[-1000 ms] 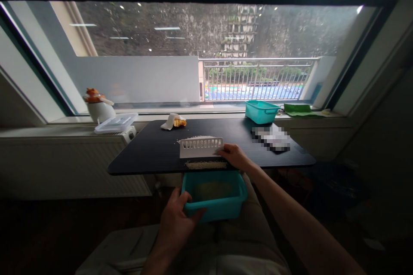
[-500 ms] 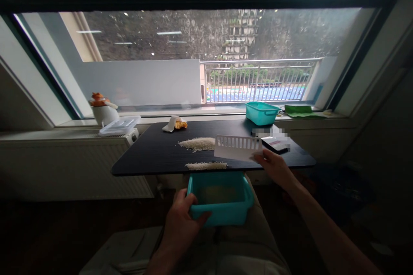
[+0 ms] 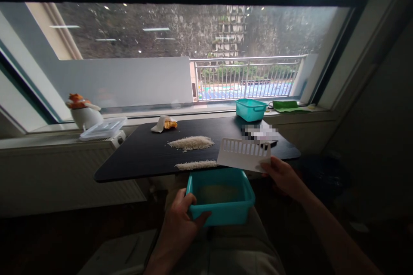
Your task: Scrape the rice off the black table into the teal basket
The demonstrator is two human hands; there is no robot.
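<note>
My left hand (image 3: 180,219) grips the near left corner of a teal plastic bin (image 3: 221,197) held under the front edge of a black table (image 3: 135,159). Rice lies in the bin's bottom. My right hand (image 3: 282,174) holds a white slotted scraper (image 3: 243,154) lifted off the table, to the right of the bin. On the table, a thin line of rice (image 3: 196,164) lies along the front edge and a larger rice pile (image 3: 191,142) sits behind it.
A second teal bin (image 3: 251,108) stands at the table's far right, beside a green cloth (image 3: 285,105) on the sill. A crumpled tissue with something orange (image 3: 164,123) lies at the back. A white pot (image 3: 83,114) and clear lid (image 3: 103,128) rest left.
My right hand lifted the scraper off the rice near the table edge and carried it right and toward me. The rice pile behind it came into view. My left hand kept hold of the bin.
</note>
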